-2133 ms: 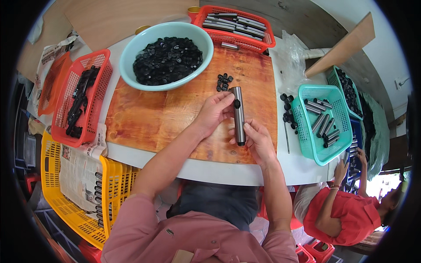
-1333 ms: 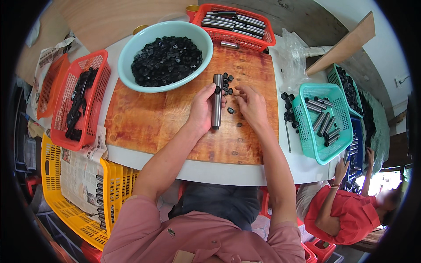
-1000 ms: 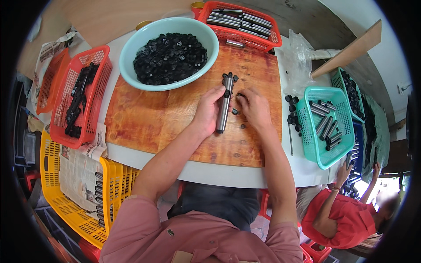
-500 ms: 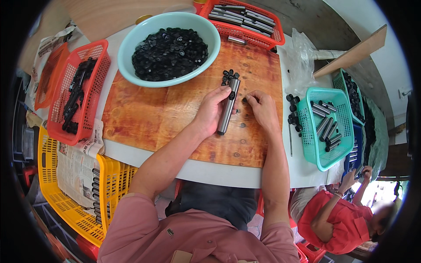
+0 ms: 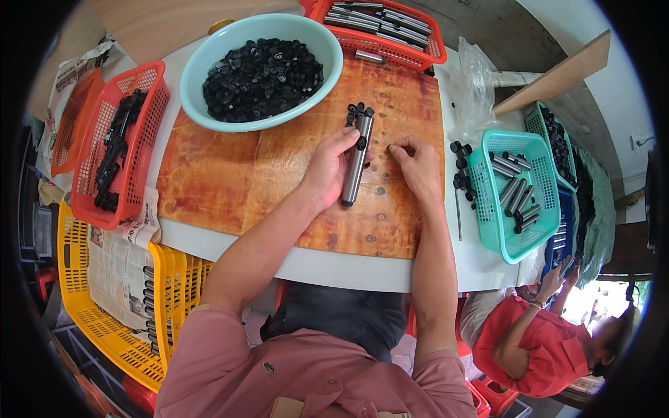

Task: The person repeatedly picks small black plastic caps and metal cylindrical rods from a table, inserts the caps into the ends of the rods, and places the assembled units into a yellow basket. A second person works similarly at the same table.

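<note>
Now, from the head camera, we see our left hand [image 5: 327,171] wrapped loosely around a grey metal tube [image 5: 355,161] that lies on the wooden board [image 5: 230,188], its far end pointing toward a small cluster of black caps [image 5: 358,110]. One black cap [image 5: 362,143] sits on the tube's side under our thumb. Our right hand [image 5: 417,167] rests just beside the tube, fingers curled down onto the board with the fingertips pinched narrow; we cannot tell whether anything small sits between them.

Beyond the board stands a pale green bowl [image 5: 202,63] heaped with black caps, and behind it a red basket [image 5: 425,49] of grey tubes. To our right a teal basket [image 5: 488,209] holds more tubes, with loose black caps [image 5: 460,171] just beside it. On our left lies a second red basket [image 5: 150,125] with black parts, above a yellow crate [image 5: 104,327]. A person in a red shirt [image 5: 543,348] sits at lower right.
</note>
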`<state>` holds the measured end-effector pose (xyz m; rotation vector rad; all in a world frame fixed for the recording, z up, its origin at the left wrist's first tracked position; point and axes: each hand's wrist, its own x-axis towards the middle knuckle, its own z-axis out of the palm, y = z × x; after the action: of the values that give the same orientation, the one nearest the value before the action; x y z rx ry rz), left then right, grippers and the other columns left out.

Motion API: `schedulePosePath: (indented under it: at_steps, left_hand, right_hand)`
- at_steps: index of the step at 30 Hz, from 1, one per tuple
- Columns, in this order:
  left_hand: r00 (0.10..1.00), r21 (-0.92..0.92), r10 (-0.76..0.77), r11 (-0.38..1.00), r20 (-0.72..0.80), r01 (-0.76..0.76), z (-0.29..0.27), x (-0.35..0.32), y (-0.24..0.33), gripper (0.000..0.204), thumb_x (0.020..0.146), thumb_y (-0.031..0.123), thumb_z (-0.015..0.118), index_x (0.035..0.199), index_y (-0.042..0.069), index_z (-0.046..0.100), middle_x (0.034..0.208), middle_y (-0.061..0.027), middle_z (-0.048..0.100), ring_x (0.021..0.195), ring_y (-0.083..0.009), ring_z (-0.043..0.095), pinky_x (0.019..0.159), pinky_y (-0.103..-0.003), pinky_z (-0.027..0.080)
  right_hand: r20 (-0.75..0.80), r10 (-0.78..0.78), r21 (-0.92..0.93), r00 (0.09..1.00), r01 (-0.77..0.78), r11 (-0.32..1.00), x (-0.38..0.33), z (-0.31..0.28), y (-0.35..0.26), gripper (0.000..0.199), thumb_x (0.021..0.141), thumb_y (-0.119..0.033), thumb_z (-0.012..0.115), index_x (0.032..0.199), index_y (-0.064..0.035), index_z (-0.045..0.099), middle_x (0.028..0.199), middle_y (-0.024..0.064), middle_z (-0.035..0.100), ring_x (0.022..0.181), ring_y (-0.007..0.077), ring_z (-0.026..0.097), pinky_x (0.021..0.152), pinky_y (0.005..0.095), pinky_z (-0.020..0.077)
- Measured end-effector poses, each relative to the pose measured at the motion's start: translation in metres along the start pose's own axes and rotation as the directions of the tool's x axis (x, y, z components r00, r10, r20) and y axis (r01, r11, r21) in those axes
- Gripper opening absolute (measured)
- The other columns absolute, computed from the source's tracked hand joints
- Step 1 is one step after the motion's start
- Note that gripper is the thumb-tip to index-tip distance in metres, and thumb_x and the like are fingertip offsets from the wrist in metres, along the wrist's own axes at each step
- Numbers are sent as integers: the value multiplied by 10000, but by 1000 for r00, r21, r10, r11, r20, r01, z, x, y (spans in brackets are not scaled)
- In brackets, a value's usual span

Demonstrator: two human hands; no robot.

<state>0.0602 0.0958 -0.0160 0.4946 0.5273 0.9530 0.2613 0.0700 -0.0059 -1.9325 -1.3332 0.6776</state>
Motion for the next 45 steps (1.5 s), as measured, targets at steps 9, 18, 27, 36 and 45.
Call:
schedulePosePath:
  at_steps: [9,18,27,36,45]
  left_hand:
    - [991,-44,-99,994,94,103,0,-3,1,201,1067,251,595,1123,59,617,949,-88,679,924,-246,714,862,-408,569]
    - [999,25,-35,999,24,34,-5,3,-3,222,1073,255,587,1139,46,619,1021,-100,678,891,-230,695,943,-426,588]
    - [995,-40,-72,996,74,75,-4,1,-2,208,1079,241,577,1143,47,615,998,-84,669,872,-211,685,885,-426,600]
    - [996,-59,-89,994,31,91,-1,1,-2,201,1074,228,596,1151,44,617,955,-68,653,829,-200,669,840,-409,604]
    - [988,-18,-154,988,10,154,4,-2,-1,228,1090,253,559,1180,44,577,1018,-119,665,863,-204,653,801,-369,583]
  right_hand:
    - [-92,-98,-40,991,95,995,-14,-1,-4,192,923,-132,716,1039,19,742,834,191,755,775,304,751,740,407,576]
    - [-161,-250,19,955,256,966,-9,4,0,197,897,-29,727,1090,8,712,979,189,694,866,290,735,776,401,576]
    - [-73,-491,-163,868,475,865,-7,11,2,97,920,-41,711,1002,-8,749,976,196,696,885,399,705,787,460,564]
    - [-136,-248,-68,959,241,968,-7,11,5,170,925,-79,720,1069,-3,769,1018,215,736,918,399,715,823,424,567]
    - [33,-146,-62,989,148,987,-9,-13,4,285,852,-99,808,1109,3,738,950,160,733,843,282,701,792,412,562]
